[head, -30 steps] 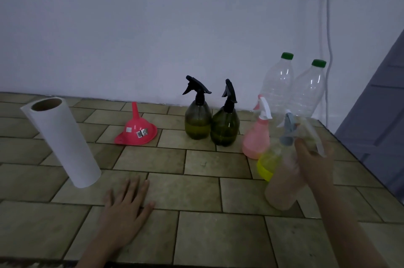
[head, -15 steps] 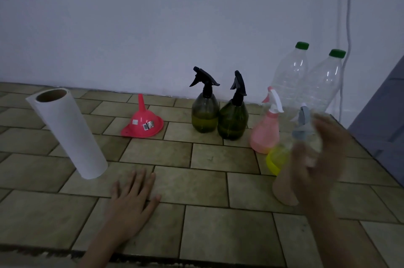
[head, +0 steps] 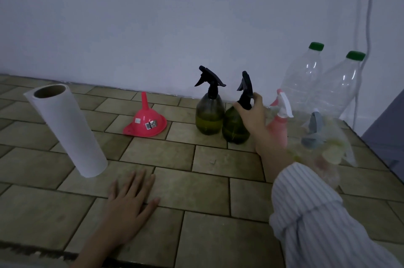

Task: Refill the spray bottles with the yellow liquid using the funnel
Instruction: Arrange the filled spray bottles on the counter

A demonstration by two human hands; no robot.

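Right hand [head: 251, 114] is reaching to the right one of 2 dark green spray bottles [head: 235, 130], fingers curling around its black neck just under the trigger head. That bottle is standing upright, long axis vertical, nozzle pointing away toward the wall; tinted body is showing yellowish liquid in its lower part. Its twin [head: 209, 114] is standing touching it on the left, nozzle pointing left, similar fill. Pink funnel [head: 145, 124] is sitting mouth-down on the tiled counter [head: 207, 191] left of the bottles, spout pointing up, sticker on its side. Left hand [head: 129, 204] is lying flat, fingers straight and spread, palm pressing the counter. Pink sprayer [head: 278, 127] is standing just right of the hand; a grey-headed clear sprayer [head: 314, 136] beside it is blurred. 2 clear green-capped bottles [head: 306, 79] are standing at the wall. Paper roll [head: 65, 130] is standing on end at left.
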